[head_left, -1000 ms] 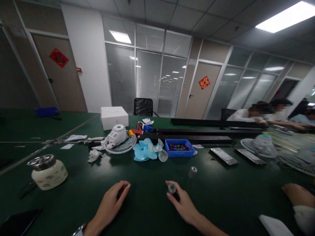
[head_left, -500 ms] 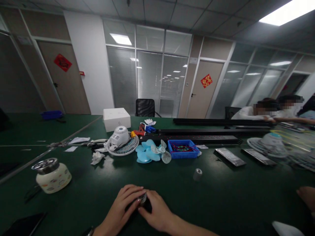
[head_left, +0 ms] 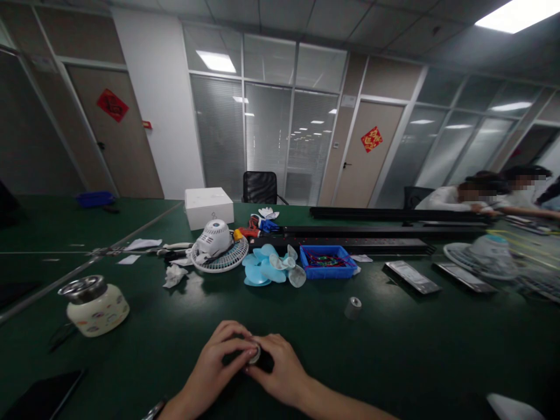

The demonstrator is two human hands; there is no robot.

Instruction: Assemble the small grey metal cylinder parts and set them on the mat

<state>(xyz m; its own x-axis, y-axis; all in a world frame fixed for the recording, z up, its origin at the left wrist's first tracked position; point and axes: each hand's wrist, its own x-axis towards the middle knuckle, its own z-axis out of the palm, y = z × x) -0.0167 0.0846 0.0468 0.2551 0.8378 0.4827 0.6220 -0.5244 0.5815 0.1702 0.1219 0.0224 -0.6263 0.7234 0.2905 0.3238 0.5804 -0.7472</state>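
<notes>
Close in front of me, a small round metal piece (head_left: 255,354) is between my two hands, mostly covered by fingers. My left hand (head_left: 219,357) pinches it from the left with thumb and index finger. My right hand (head_left: 282,370) curls around its right side, thumb low and fingers behind. The two hands meet at the fingertips over the green table (head_left: 350,361). A small grey metal cylinder (head_left: 352,308) stands on the table, to the right and farther off.
Beyond are a blue tray (head_left: 328,273) of wires, light-blue fan blades (head_left: 262,267), a white fan housing (head_left: 214,240) and flat metal-cased units (head_left: 412,276). A cream pot (head_left: 100,312) stands left, near a dark flat device (head_left: 46,396). Two people (head_left: 472,192) sit far right.
My left fingers have shifted from lying over the top of the metal piece to a thumb-and-index pinch on it. A hand at the right edge has left the view.
</notes>
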